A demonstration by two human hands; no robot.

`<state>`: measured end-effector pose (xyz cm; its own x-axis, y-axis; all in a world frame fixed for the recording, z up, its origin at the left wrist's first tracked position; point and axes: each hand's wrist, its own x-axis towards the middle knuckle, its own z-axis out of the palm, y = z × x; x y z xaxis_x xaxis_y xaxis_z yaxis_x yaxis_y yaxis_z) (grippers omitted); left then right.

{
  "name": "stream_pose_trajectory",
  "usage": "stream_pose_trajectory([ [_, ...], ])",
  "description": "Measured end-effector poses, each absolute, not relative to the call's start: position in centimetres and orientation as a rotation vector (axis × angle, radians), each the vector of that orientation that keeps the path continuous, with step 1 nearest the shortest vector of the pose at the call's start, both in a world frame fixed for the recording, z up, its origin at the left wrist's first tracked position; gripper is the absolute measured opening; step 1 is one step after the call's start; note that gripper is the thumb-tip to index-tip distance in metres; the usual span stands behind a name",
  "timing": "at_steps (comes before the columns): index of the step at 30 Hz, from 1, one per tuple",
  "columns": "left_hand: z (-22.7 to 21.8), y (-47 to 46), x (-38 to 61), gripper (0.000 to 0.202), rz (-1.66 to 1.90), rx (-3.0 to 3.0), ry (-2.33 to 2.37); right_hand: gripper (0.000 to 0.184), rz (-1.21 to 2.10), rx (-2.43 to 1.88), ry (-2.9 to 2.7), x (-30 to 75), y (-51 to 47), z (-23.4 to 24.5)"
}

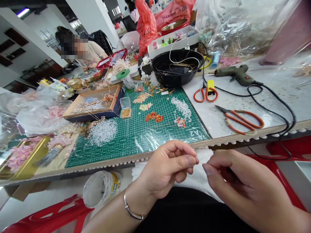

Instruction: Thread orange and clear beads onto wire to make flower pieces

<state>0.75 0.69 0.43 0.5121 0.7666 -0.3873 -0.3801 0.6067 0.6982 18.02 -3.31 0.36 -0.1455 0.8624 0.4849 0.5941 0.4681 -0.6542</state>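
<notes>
My left hand (176, 163) is closed, with thumb and forefinger pinched together in front of the table edge. Facing it, my right hand (245, 181) also pinches with thumb and forefinger. A fine wire-like strand (199, 162) spans the small gap between the fingertips; whatever else is inside the fingers is hidden. Beyond the hands lies a green cutting mat (136, 137) under clear film. On it are orange-red beads (154, 117), clear beads (182, 108), a few red-and-white pieces (180, 122) and a large heap of clear beads (103, 132).
Orange-handled pliers (243, 121), scissors (206, 94) and a corded glue gun (236, 74) lie to the right. A black basin (177, 69) and bead box (111, 113) stand behind. A white bucket (97, 189) is below the table. Another person (91, 51) sits far left.
</notes>
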Motion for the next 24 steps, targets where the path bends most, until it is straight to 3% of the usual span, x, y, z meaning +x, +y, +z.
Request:
stream_pose_trajectory([
  [24, 0.50, 1.04, 0.48, 0.020, 0.855, 0.868, 0.831, 0.019, 0.560, -1.226, -1.814, 18.15, -2.50, -0.18],
])
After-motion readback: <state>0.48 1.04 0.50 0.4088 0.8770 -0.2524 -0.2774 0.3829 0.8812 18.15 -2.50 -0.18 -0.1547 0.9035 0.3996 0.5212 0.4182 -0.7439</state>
